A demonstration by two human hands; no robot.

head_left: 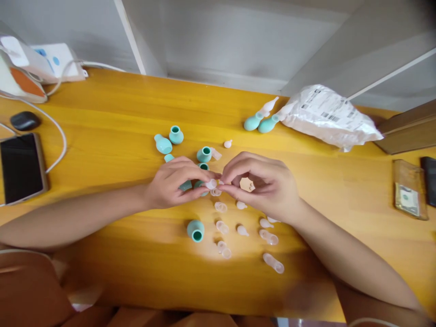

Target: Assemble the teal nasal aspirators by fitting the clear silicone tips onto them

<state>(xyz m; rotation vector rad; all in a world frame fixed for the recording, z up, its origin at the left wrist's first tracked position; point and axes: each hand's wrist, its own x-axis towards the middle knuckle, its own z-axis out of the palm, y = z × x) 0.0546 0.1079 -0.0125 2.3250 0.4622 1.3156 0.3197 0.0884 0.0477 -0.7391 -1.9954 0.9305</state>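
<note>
Both hands meet above the middle of the wooden table. Between thumb and fingers, my left hand point(177, 181) pinches a small clear plastic connector point(211, 184). My right hand point(262, 186) pinches a small whitish nozzle tip point(221, 183) right beside the connector's end; I cannot tell whether the two pieces touch. Under and behind my left hand are several teal squeeze bulbs, one point(204, 154) with its dark opening facing up. Nearer me lies another teal bulb point(195, 230). Loose clear connectors point(222, 227) and white nozzle tips point(242, 230) lie below my hands.
Two assembled bulbs with white nozzles point(252, 121) lie at the back beside a white plastic parcel point(332, 116). On the left are a phone point(23, 168), a black mouse point(25, 121) and a power strip with cables point(57, 61). A clear case point(409, 190) lies at right.
</note>
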